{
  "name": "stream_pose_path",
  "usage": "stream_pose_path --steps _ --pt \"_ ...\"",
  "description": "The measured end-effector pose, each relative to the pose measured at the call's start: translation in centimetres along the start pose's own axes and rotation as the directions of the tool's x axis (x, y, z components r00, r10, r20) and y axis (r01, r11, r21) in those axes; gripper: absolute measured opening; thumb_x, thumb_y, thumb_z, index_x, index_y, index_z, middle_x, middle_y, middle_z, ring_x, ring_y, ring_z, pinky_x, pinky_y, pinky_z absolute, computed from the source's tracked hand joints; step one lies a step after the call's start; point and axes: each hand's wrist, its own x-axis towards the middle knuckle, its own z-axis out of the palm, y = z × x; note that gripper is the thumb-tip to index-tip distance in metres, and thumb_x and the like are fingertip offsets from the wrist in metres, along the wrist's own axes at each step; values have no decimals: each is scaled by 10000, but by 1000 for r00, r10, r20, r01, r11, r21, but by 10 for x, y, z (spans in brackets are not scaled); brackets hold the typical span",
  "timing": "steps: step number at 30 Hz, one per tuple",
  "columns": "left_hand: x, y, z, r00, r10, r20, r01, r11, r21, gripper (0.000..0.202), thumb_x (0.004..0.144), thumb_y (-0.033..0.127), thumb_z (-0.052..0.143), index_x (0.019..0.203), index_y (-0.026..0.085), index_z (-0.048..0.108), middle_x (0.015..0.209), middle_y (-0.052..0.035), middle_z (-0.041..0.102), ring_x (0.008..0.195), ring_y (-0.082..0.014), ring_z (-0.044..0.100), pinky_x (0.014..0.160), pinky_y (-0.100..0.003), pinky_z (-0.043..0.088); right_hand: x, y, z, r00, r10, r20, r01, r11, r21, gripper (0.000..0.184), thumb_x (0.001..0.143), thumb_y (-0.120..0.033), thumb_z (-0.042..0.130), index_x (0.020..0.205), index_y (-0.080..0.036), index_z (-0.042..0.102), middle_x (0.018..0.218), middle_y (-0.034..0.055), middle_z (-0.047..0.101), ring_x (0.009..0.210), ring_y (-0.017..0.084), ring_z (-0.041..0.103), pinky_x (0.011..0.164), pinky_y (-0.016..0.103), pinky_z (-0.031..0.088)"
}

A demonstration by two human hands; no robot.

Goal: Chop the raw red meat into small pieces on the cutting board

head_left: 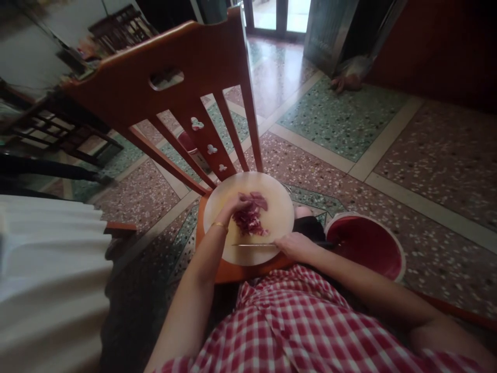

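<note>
A round pale cutting board (217, 243) lies on the seat of a wooden chair. On it is a heap of chopped red meat (250, 220), with larger meat slices (258, 199) at its far side. My left hand (238, 202), a gold bangle on its wrist, is at the far left of the heap with its fingers bent on the meat; the fingertips are partly hidden. In my right hand (293, 246) is the handle of a knife (254, 244). Its blade points left, low across the near part of the board, apart from the heap.
The chair's slatted backrest (186, 67) rises behind the board. To the right, a red basin (367, 246) with a pale rim stands low. White pleated cloth (50, 280) hangs at the left. A dark wooden chair (66, 129) stands farther back on the terrazzo floor (310, 155).
</note>
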Motion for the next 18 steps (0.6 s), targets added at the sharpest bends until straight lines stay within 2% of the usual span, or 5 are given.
stream_pose_path --steps 4,7,13,16,18 --pt "-2 7 5 999 -36 -29 38 998 59 161 666 299 612 681 144 654 611 8 604 566 -108 504 537 -194 376 -1 -3 1 1000 4 -11 -4 1000 3 209 863 -183 455 987 -210 621 802 74 668 751 242 645 613 297 489" --pt "-7 14 9 997 -60 -41 65 989 133 148 677 287 602 713 155 657 613 0 603 566 -123 519 533 -206 372 -2 -5 -1 1000 -6 -24 6 1000 2 215 860 -180 455 985 -205 628 808 77 669 771 243 643 638 299 492" --pt "-20 22 20 979 48 -196 4 967 255 197 699 278 611 865 171 615 734 -33 629 643 -157 552 611 -238 411 -3 -8 3 999 22 -38 -21 1000 13 235 876 -191 434 1007 -211 629 842 85 668 800 239 639 678 305 489" --pt "-23 27 19 976 27 -217 3 991 136 149 707 217 572 837 154 608 734 -31 631 638 -146 552 611 -235 424 -3 -11 5 998 34 -47 -33 999 23 229 870 -187 434 979 -199 634 836 92 668 778 252 639 645 308 484" --pt "-28 32 12 976 -31 -214 19 998 -60 143 717 210 543 818 132 608 721 -33 631 611 -132 550 586 -228 429 -3 -12 5 998 28 -49 -26 999 30 236 882 -193 414 943 -181 641 821 107 668 761 256 639 633 305 476"
